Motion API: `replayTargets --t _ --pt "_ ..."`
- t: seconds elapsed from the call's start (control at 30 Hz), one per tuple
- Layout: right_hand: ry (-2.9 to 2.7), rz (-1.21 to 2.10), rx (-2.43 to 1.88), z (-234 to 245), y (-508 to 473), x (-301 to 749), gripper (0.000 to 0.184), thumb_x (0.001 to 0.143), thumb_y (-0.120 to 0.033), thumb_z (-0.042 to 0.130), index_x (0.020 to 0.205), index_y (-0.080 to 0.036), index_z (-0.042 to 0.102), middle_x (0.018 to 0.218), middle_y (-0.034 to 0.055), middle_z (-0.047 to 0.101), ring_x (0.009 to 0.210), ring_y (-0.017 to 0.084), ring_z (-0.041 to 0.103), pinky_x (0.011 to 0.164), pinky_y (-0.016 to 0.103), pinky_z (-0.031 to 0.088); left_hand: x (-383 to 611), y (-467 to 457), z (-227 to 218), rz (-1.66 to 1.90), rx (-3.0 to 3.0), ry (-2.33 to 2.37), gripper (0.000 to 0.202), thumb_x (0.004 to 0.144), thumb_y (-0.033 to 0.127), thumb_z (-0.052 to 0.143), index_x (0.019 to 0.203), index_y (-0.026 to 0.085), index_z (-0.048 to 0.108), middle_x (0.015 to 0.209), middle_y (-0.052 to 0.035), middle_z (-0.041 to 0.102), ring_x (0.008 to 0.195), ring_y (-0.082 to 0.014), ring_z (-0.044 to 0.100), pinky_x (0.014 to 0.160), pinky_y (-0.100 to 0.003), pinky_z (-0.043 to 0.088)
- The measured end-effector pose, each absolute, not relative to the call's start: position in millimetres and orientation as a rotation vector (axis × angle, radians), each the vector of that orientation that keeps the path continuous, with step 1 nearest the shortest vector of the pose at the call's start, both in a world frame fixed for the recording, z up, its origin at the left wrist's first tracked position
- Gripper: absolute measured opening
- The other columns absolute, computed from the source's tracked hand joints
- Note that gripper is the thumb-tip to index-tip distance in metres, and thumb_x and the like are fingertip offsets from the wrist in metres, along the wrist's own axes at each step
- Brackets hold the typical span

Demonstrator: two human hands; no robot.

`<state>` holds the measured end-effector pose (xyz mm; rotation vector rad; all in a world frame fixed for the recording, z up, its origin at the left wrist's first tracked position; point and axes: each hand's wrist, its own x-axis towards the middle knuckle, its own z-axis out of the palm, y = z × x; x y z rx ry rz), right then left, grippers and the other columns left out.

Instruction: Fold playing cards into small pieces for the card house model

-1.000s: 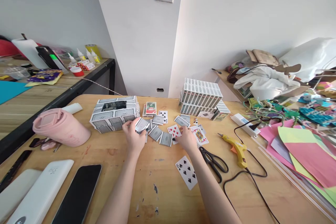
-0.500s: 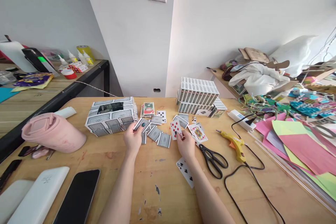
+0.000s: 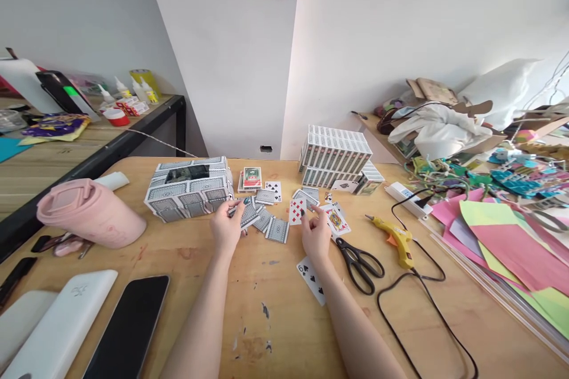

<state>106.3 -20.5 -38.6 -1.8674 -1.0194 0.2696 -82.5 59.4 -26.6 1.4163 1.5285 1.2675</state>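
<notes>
Card handling: edge grip advised
Left hand (image 3: 226,229) pinching patterned card (image 3: 249,218); right hand (image 3: 317,237) touching diamonds card (image 3: 296,211), pinch unconfirmed

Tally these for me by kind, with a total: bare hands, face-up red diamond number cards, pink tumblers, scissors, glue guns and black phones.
Bare left hand and bare right hand: 2
White face-up number card with red diamonds: 1
Pink lidded tumbler: 1
Black-handled scissors: 1 pair
Yellow glue gun: 1
Black rectangular phone: 1
Total: 7
</notes>
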Motion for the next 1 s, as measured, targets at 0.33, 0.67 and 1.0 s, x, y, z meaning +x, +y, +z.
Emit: replayTargets --t 0.33,0.67,1.0 --pt "-1.731 0.25 -1.725 -32.1 -22.6 79.4 0.06 0.067 -0.042 0.065 0.121 -0.02 0.047 0.112 0.0095 0.059 0.103 0.025 0.055 0.081 0.034 0.046 -88.8 60.8 -24.7 0.898 1.831 1.479 0.041 0.079 0.05 0.045 0.08 0.015 0.066 0.063 -0.0036 0.065 0.06 -0.0162 0.058 0.053 -0.022 0.039" --pt "-1.566 0.318 -1.687 -36.4 -24.0 86.7 0.054 0.067 -0.041 0.068 0.113 -0.019 0.049 0.101 0.0078 0.061 0.095 0.024 0.055 0.083 0.037 0.046 -108.6 63.7 -8.7 0.697 1.941 1.92 0.042 0.086 0.043 0.033 0.075 0.021 0.067 0.07 -0.0062 0.068 0.072 -0.0206 0.062 0.059 -0.025 0.036" --pt "-1.659 0.368 -1.613 -38.9 -26.8 86.5 0.047 0.071 -0.034 0.066 0.113 -0.022 0.048 0.109 0.0089 0.057 0.104 0.026 0.049 0.09 0.042 0.04 -123.2 51.2 -5.0 0.397 1.953 1.908 0.047 0.064 0.054 0.061 0.094 0.02 0.053 0.101 -0.0069 0.056 0.089 -0.0237 0.057 0.064 -0.028 0.041"
